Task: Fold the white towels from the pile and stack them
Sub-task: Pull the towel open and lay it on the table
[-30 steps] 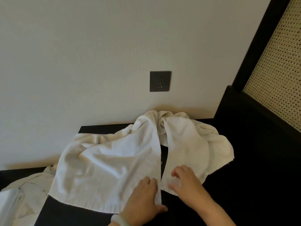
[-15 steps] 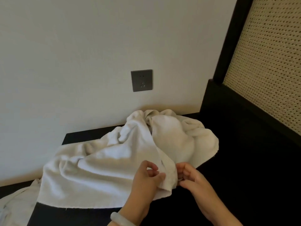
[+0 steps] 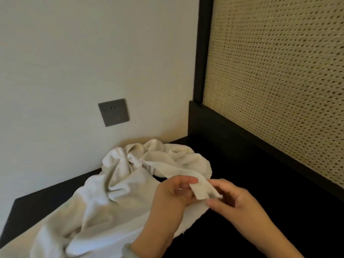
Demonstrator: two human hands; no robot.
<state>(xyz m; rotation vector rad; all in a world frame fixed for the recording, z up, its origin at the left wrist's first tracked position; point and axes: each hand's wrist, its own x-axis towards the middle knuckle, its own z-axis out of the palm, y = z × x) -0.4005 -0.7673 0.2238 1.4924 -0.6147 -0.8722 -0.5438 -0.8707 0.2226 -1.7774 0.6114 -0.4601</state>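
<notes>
A pile of rumpled white towels (image 3: pixel 115 198) lies on the dark table (image 3: pixel 251 183), bunched toward the wall corner. My left hand (image 3: pixel 173 200) and my right hand (image 3: pixel 232 200) are raised just above the pile's near right side. Both pinch one corner of a white towel (image 3: pixel 201 190), which stretches back from my fingers to the heap. A pale bracelet (image 3: pixel 128 250) sits on my left wrist.
A grey wall socket (image 3: pixel 114 112) is on the white wall behind the pile. A black-framed woven cane panel (image 3: pixel 279 81) rises along the table's right side. The table's left edge (image 3: pixel 11 211) drops off near the wall.
My hands went from pressing flat on the spread towels to lifting a towel corner off the table. The towels are now bunched up, and the view has swung right.
</notes>
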